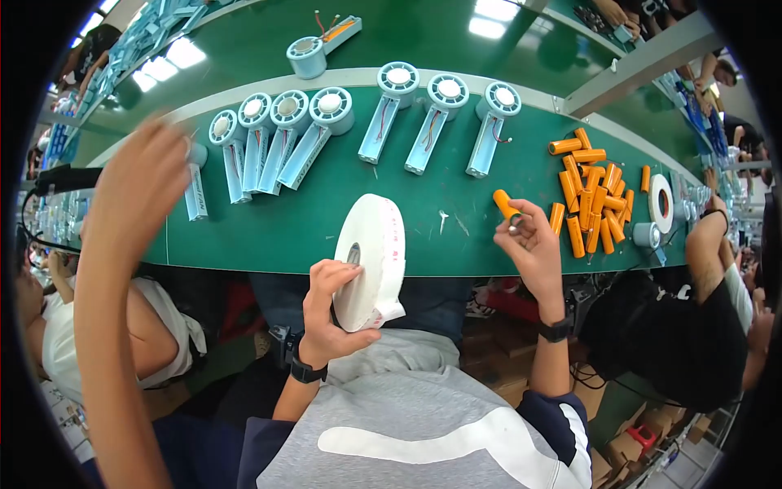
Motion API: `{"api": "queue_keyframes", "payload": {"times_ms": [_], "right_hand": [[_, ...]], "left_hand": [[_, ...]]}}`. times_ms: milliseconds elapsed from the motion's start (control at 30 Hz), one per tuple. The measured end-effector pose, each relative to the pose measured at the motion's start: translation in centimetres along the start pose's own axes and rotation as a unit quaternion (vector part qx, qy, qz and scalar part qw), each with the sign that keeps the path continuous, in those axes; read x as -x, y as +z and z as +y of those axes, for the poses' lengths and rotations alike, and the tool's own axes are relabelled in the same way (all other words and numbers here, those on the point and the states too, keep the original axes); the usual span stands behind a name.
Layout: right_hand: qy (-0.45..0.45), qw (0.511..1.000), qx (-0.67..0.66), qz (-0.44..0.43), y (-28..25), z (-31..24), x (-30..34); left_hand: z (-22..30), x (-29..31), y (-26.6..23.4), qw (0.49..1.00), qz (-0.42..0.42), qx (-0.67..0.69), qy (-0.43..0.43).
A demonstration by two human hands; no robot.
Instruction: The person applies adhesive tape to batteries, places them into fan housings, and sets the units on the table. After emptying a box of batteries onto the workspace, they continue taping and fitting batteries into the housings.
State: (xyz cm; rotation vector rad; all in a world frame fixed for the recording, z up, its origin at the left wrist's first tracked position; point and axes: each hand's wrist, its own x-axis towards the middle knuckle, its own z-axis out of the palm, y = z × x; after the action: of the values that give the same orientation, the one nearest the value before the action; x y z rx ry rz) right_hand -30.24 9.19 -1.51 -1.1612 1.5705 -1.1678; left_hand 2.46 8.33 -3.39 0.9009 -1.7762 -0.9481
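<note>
My left hand (320, 314) grips a large roll of white double-sided tape (364, 257), tilted upright at the table's near edge; a loose tape end hangs at its lower right. Between the fingertips of my right hand (533, 248) is an orange cylindrical battery (505, 205), over the green table just left of a pile of orange batteries (595, 196). Beyond my hands lie several light-blue handheld fan bodies with round heads, among them a fan body (432, 122) whose open handle shows thin wires.
Another person's blurred arm (122, 244) reaches over the table at the left, near a fan body (196, 191). A second tape roll (661, 204) lies at the right beyond the batteries. A fan with an orange battery in it (324, 47) sits on the far green surface. A metal post (627, 69) rises far right.
</note>
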Motion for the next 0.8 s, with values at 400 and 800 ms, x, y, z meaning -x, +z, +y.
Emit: {"api": "queue_keyframes", "payload": {"times_ms": [400, 800], "right_hand": [[-0.063, 0.993, -0.101, 0.013, 3.7, -4.8, 2.0], [-0.041, 0.991, 0.012, -0.128, 10.1, -6.8, 6.6]], "left_hand": [[-0.1, -1.2, -0.4, 0.988, -0.038, -0.13, 0.073], [0.7, -1.5, -0.4, 0.972, 0.012, -0.223, 0.078]]}}
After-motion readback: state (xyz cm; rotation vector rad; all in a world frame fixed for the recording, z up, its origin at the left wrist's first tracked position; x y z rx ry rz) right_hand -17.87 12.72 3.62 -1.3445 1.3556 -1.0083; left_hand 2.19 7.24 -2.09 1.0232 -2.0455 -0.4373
